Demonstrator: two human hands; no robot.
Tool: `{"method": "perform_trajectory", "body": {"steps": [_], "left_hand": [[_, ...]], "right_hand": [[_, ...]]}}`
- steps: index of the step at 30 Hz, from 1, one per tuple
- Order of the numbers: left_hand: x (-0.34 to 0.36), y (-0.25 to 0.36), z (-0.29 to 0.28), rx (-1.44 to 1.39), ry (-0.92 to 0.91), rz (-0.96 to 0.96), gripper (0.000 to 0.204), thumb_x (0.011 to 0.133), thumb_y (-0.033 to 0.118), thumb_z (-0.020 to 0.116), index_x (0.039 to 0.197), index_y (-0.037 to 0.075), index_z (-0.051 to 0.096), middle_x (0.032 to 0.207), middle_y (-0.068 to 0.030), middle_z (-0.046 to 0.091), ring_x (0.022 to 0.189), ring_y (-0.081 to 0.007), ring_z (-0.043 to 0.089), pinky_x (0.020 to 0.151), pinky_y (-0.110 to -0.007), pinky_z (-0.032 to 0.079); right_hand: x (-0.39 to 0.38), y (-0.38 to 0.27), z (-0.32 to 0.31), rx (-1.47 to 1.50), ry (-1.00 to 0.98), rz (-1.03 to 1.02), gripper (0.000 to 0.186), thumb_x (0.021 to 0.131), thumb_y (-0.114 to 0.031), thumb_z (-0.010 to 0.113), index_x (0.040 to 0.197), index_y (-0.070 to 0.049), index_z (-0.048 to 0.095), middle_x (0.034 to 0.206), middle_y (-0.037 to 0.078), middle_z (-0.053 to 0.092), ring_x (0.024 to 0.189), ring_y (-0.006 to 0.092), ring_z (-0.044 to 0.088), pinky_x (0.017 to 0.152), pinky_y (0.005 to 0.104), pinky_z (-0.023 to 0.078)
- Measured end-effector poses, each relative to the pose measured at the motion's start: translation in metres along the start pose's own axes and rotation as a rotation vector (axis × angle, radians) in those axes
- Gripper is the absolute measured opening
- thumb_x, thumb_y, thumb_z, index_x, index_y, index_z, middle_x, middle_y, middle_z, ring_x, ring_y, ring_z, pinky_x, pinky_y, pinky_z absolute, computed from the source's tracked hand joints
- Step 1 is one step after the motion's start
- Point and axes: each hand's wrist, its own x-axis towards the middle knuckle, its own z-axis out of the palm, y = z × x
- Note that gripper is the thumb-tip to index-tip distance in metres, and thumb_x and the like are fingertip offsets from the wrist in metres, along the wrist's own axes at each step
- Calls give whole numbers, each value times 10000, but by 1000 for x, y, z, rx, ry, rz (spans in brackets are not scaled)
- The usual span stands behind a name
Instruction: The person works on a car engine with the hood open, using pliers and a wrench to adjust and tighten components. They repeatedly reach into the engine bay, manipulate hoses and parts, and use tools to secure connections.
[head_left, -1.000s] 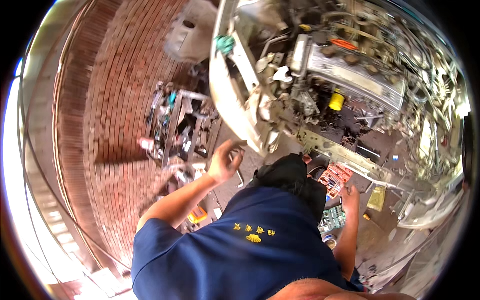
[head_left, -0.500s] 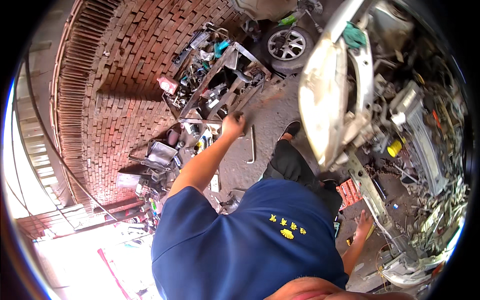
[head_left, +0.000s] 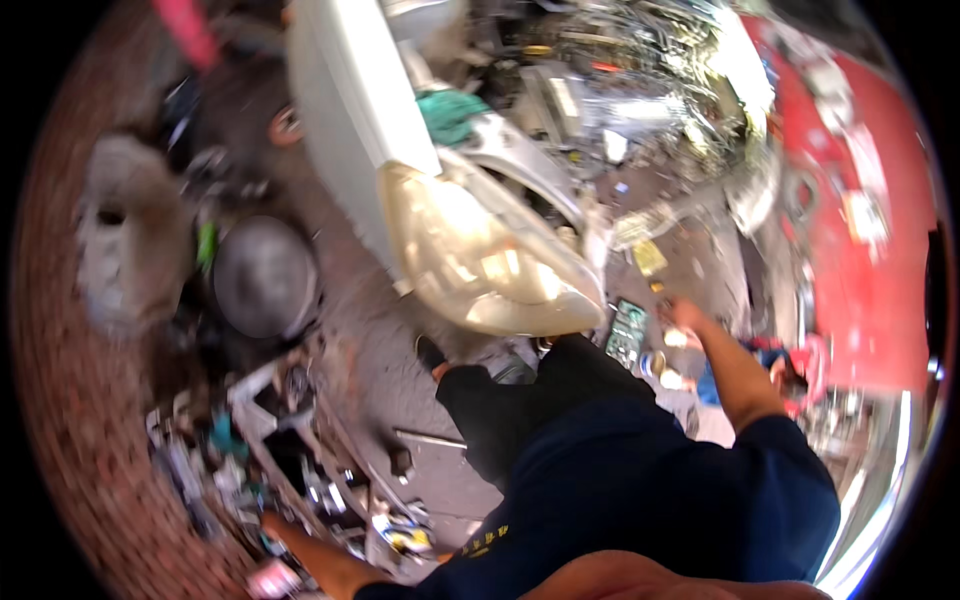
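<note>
At the lower left, my left hand (head_left: 275,527) is stretched out over a metal frame (head_left: 335,440) heaped with loose parts. Motion smears its fingers, and whether it touches anything is unclear. My right hand (head_left: 683,313) reaches out to the right, close to a green tool case (head_left: 627,330) on the ground. Its fingers are blurred too, with nothing I can make out in them. Between my arms and ahead of me is a car's large cloudy headlight (head_left: 490,255). A green cloth (head_left: 450,115) lies on the bodywork behind it.
A pale fender (head_left: 365,110) and open engine bay (head_left: 620,90) stand ahead. A red car panel (head_left: 860,210) fills the right, with a person in blue (head_left: 715,385) nearby. A wheel (head_left: 265,275) lies left. A metal bar (head_left: 430,438) rests on the floor near my legs.
My view has swung to the right, blurring the scene. The headlight now sits ahead of me. My right arm is raised outward; my left hand remains by the metal frame of parts.
</note>
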Motion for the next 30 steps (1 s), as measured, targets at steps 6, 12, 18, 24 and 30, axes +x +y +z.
{"method": "perform_trajectory", "body": {"steps": [6,12,18,24,30], "left_hand": [[59,75,-4,-41,13,89,297,992,363,590,1080,121,736,1002,-100,759,839,-253,730,733,-410,586],[73,102,4,-87,30,141,284,995,336,604,1115,109,723,1046,-100,748,887,-250,717,781,-397,578],[74,114,-25,-151,118,124,277,997,309,618,1150,97,710,1090,-100,737,936,-248,704,828,-385,569],[-7,156,-113,-463,315,189,278,1000,281,632,1186,85,697,1134,-100,726,984,-245,690,875,-372,560],[-227,279,-297,-641,446,680,286,1003,254,645,1221,73,684,1178,-100,715,1033,-242,677,922,-360,551]], "right_hand": [[-95,-92,10,399,-36,-39,343,980,-349,731,1050,-13,709,847,94,730,761,183,707,709,357,571],[-111,-60,43,217,-81,8,369,952,-355,743,1058,-2,710,893,146,750,779,214,722,729,376,568],[-123,-53,56,175,-120,70,401,936,-457,716,1018,-66,746,909,141,763,839,259,738,750,418,567],[-100,36,78,101,33,-117,402,940,-458,706,1038,-70,741,939,170,750,866,319,724,787,424,560],[-79,14,10,532,174,-427,424,976,-472,673,1110,-70,665,1018,182,722,988,352,702,832,450,546]]}}
